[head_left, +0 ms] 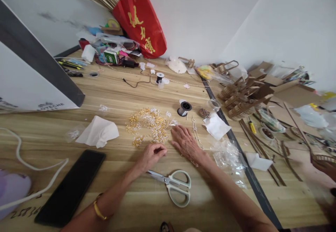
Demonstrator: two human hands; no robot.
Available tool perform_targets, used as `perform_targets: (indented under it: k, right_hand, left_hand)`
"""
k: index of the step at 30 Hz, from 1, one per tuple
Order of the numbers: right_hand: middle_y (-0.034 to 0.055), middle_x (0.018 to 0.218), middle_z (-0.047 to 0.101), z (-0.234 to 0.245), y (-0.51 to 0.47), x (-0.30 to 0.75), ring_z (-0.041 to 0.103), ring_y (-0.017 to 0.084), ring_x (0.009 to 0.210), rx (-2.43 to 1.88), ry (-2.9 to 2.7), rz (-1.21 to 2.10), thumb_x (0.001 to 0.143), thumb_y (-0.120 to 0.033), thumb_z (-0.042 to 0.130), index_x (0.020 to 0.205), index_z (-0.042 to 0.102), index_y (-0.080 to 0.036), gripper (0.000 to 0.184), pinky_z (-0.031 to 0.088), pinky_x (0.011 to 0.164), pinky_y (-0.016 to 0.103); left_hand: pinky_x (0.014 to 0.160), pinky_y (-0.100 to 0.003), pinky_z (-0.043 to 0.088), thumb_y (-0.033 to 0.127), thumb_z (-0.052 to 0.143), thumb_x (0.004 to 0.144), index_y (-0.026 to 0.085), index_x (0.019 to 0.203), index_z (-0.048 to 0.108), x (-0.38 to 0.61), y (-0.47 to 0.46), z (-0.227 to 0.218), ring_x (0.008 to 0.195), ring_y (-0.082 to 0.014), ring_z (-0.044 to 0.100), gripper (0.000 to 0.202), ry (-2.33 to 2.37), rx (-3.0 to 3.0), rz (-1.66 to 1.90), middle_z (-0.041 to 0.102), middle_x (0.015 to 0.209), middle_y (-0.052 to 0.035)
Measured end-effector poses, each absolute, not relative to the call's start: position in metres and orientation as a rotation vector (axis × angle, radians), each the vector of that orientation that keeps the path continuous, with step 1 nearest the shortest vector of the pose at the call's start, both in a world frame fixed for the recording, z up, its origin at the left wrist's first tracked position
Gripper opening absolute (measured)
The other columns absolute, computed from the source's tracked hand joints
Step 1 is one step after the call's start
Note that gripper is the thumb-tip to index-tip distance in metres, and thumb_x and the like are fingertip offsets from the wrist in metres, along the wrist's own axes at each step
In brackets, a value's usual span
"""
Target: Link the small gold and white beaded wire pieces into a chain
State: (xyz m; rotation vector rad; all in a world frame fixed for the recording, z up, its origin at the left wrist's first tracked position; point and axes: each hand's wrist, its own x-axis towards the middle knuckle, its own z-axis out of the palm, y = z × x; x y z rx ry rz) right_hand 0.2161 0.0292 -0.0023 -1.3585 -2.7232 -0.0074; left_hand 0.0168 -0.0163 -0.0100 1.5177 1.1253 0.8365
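My left hand rests at the near edge of a pile of small gold and silver jewelry findings. Its fingers are curled together, and whatever they may hold is hidden. To the right of the pile, my right hand lies palm down with fingers stretched out, its fingertips by a clear tuft of fine strands. A thin beaded chain lies just beyond that hand. Scissors with pale handles lie partly opened between my forearms. A dark spool of wire stands behind the right hand.
A black phone and a crumpled tissue lie on the left. Clear plastic bags and white paper are on the right. Farther right are small woven baskets. A red bag leans on the wall.
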Motion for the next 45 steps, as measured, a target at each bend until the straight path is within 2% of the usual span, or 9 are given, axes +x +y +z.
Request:
perform_targets:
  k: [6, 11, 16, 20, 27, 33, 38, 45]
  right_hand:
    - [0.016, 0.138, 0.041, 0.0, 0.029, 0.225, 0.026, 0.029, 0.132, -1.399, -2.689, -0.055, 0.093, -0.043, 0.038, 0.132, 0.042, -0.012, 0.05, 0.027, 0.104, 0.049]
    - [0.0145, 0.142, 0.037, -0.003, 0.005, 0.222, 0.024, 0.027, 0.135, -1.357, -2.723, -0.009, 0.093, -0.044, 0.037, 0.14, 0.031, -0.012, 0.057, 0.023, 0.108, 0.048]
    - [0.0126, 0.149, 0.023, -0.009, -0.018, 0.218, 0.015, 0.024, 0.139, -1.295, -2.781, 0.087, 0.094, -0.045, 0.033, 0.145, 0.017, -0.014, 0.062, 0.021, 0.11, 0.048]
    - [0.0136, 0.15, 0.018, -0.013, -0.019, 0.213, 0.011, 0.024, 0.14, -1.237, -2.807, 0.138, 0.093, -0.05, 0.033, 0.146, 0.012, -0.012, 0.068, 0.02, 0.11, 0.049]
    - [0.0106, 0.149, 0.023, -0.006, -0.004, 0.2, 0.014, 0.023, 0.139, -1.044, -2.89, 0.212, 0.093, -0.05, 0.03, 0.145, 0.015, -0.016, 0.064, 0.02, 0.11, 0.049]
    - [0.0109, 0.15, 0.021, -0.006, 0.007, 0.211, 0.014, 0.024, 0.139, -1.189, -2.838, 0.134, 0.093, -0.05, 0.03, 0.146, 0.01, -0.015, 0.066, 0.016, 0.111, 0.05]
    - [0.0152, 0.147, 0.026, -0.012, 0.013, 0.213, 0.017, 0.028, 0.138, -1.285, -2.817, 0.067, 0.093, -0.049, 0.03, 0.145, 0.017, -0.011, 0.065, 0.015, 0.11, 0.053]
    - [0.0112, 0.148, 0.027, -0.012, 0.01, 0.204, 0.015, 0.026, 0.139, -1.065, -2.887, 0.079, 0.094, -0.041, 0.034, 0.143, 0.023, -0.014, 0.057, 0.017, 0.11, 0.052]
  left_hand:
    - [0.063, -0.023, 0.041, 0.029, 0.053, 0.079, 0.014, 0.067, 0.062, 0.016, -0.016, -0.009, 0.065, -0.0141, 0.056, 0.021, 1.124, 1.51, 0.83, 0.064, 0.065, -0.002]
    - [0.064, -0.023, 0.041, 0.027, 0.052, 0.079, 0.014, 0.067, 0.062, 0.017, -0.016, -0.009, 0.065, -0.0141, 0.056, 0.021, 1.115, 1.524, 0.833, 0.063, 0.066, -0.0018]
    - [0.064, -0.023, 0.04, 0.025, 0.052, 0.079, 0.013, 0.067, 0.062, 0.017, -0.017, -0.009, 0.065, -0.0137, 0.055, 0.019, 1.099, 1.528, 0.843, 0.062, 0.066, -0.0017]
    - [0.062, -0.022, 0.04, 0.024, 0.05, 0.079, 0.013, 0.065, 0.06, 0.018, -0.017, -0.009, 0.063, -0.0131, 0.054, 0.02, 1.092, 1.533, 0.85, 0.061, 0.064, -0.0011]
    - [0.064, -0.023, 0.043, 0.026, 0.051, 0.08, 0.013, 0.065, 0.06, 0.017, -0.018, -0.007, 0.062, -0.0133, 0.057, 0.022, 1.036, 1.492, 0.836, 0.063, 0.061, -0.0017]
    - [0.063, -0.022, 0.042, 0.027, 0.052, 0.081, 0.013, 0.069, 0.063, 0.017, -0.018, -0.011, 0.065, -0.0132, 0.057, 0.021, 1.062, 1.542, 0.841, 0.065, 0.067, -0.0024]
    - [0.064, -0.022, 0.041, 0.027, 0.053, 0.081, 0.013, 0.069, 0.065, 0.019, -0.022, -0.009, 0.066, -0.0129, 0.057, 0.022, 1.115, 1.597, 0.817, 0.065, 0.067, -0.0019]
    - [0.064, -0.022, 0.041, 0.025, 0.053, 0.081, 0.014, 0.07, 0.065, 0.022, -0.025, -0.004, 0.066, -0.0132, 0.058, 0.02, 1.121, 1.641, 0.754, 0.067, 0.068, -0.0023]
